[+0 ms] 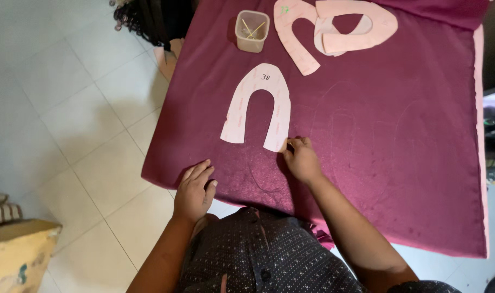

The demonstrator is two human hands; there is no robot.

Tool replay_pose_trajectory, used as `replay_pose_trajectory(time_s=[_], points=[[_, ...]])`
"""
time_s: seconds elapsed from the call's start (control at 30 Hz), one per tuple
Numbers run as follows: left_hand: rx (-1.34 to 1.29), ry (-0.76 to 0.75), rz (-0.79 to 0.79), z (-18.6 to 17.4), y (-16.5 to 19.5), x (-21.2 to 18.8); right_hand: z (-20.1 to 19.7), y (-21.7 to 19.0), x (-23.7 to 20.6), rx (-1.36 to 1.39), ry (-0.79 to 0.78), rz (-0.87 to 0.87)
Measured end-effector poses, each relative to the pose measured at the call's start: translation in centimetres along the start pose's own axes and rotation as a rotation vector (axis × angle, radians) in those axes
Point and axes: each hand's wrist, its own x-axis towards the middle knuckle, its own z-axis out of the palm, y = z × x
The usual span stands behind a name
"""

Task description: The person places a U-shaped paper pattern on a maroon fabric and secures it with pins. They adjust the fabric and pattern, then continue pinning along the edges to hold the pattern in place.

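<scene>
The right hand [303, 161] had its fingers [296, 145] bunched together and pinched at the lower right tip of a pale pink horseshoe-shaped paper pattern [256, 107]; whether they gripped the paper edge or a small marker hidden inside them could not be told. The left hand [195, 191] lay flat and released, its fingers [201, 171] spread on the maroon cloth [377, 119] near its front edge, holding nothing. The pattern lay flat on the cloth at about eleven o'clock from the right hand and one o'clock from the left hand, its arch pointing away from the person and its two legs toward them. Faint chalk outlines of the same horseshoe shape showed on the cloth at two to three o'clock from the right hand, and another faint curve lay just below the pattern between the two hands. Farther out, at twelve o'clock from the pattern, stood a small clear plastic cup [252, 31] with a few thin sticks in it. At one o'clock from the pattern, several more pink paper patterns [339, 30] lay overlapping near the far edge of the desk. A white tiled floor [58, 97] stretched away at nine o'clock.
</scene>
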Motion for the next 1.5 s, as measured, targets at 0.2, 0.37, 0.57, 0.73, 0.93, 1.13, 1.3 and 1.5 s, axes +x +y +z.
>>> replay_pose_trajectory(time_s=[0.2,0.37,0.57,0.73,0.93,1.13,1.3,1.5], points=[[-0.151,-0.195,0.021,-2.6,-3.8,3.5,1.6,-1.4,-2.3,-0.011,-0.01,0.142],[-0.304,-0.373,0.021,-5.7,-8.0,6.1,3.2,-3.9,-5.9,0.302,-0.044,0.633],[-0.395,-0.577,-0.106,-8.2,-11.0,9.1,6.6,-4.7,-11.2,0.455,0.568,0.588],[-0.396,-0.673,-0.074,-7.8,-11.9,10.3,8.4,-4.5,-15.2,0.94,0.658,0.76],[-0.571,-0.616,-0.285,-7.1,-12.1,11.6,8.4,-4.9,-15.6,0.88,0.547,0.708],[-0.347,-0.403,-0.403,-5.7,-10.7,10.9,8.3,-3.9,-13.4,0.838,0.43,0.662],[0.056,-0.114,0.053,-4.3,-10.6,9.7,8.5,-2.0,-12.5,0.769,0.345,0.666],[0.08,-0.052,0.086,-2.9,-11.4,9.1,9.7,-0.5,-12.8,0.693,0.317,0.609]])
